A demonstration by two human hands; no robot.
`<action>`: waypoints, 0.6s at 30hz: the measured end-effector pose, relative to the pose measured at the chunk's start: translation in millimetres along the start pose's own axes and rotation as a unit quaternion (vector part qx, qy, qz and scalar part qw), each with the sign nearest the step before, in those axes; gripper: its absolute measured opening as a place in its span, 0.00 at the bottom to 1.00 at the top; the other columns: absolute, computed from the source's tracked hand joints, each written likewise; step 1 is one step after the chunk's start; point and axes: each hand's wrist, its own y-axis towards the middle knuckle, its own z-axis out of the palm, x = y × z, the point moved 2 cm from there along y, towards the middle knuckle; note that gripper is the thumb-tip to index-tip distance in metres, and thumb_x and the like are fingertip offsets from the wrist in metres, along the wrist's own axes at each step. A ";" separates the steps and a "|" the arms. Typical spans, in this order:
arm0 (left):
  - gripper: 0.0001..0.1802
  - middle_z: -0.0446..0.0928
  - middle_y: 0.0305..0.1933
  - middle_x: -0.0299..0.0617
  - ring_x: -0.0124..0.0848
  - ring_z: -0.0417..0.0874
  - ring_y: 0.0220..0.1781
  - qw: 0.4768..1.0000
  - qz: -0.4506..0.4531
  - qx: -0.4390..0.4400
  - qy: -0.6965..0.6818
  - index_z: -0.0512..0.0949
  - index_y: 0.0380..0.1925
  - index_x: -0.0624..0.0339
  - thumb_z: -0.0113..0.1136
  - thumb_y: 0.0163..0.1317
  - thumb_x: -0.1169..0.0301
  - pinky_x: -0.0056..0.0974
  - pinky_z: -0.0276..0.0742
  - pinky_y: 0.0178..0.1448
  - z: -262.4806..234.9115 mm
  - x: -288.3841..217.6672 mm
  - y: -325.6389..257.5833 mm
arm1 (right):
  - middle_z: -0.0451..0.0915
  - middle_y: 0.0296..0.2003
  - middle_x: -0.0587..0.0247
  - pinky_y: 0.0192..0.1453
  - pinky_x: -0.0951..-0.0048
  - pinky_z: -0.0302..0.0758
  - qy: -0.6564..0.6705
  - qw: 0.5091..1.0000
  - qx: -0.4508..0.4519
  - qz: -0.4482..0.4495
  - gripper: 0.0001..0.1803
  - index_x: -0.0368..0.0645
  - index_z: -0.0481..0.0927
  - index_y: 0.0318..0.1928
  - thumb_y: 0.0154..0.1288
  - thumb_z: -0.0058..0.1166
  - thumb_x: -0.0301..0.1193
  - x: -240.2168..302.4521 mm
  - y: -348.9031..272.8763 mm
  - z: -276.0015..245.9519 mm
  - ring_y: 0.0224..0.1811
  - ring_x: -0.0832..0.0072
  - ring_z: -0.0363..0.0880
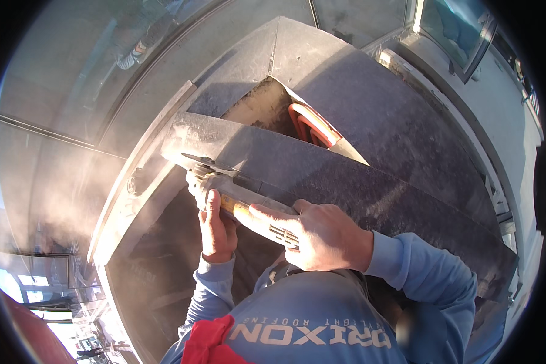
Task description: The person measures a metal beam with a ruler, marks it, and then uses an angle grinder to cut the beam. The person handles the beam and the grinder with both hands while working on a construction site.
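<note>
You grip the yellow angle grinder (pixel 249 209) with 2 hands: right hand (pixel 321 236) closed around its rear body, left hand (pixel 217 227) clasping the front to steady it. Beyond your left hand, its disc (pixel 207 162) meets the dusty dark panel (pixel 273 151) edge.

Dusty yellow-bodied angle grinder (pixel 242 206), disc against the dark stone slab's (pixel 346 182) edge.

Hard low sunlight from upper right. Strong warm glare on lit dust cloud (pixel 73 200) at left, washing out detail there. Deep shadow under dark stone slab (pixel 370 121) and below hands. Highlights blown at lower left. Heavy fisheye bend toward rim, black vignette in corners. Centre fairly sharp; edges soft, hazy through dust.
</note>
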 end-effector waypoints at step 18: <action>0.27 0.76 0.69 0.38 0.35 0.80 0.67 0.998 -0.003 0.061 -0.011 0.66 0.74 0.48 0.56 0.81 0.57 0.47 0.80 0.70 -9.7 5.3 2.1 | 0.79 0.33 0.40 0.35 0.52 0.82 0.010 0.999 -0.028 -0.028 0.22 0.34 0.85 0.48 0.57 0.69 0.35 -4.9 -1.6 3.9 0.28 0.47 0.84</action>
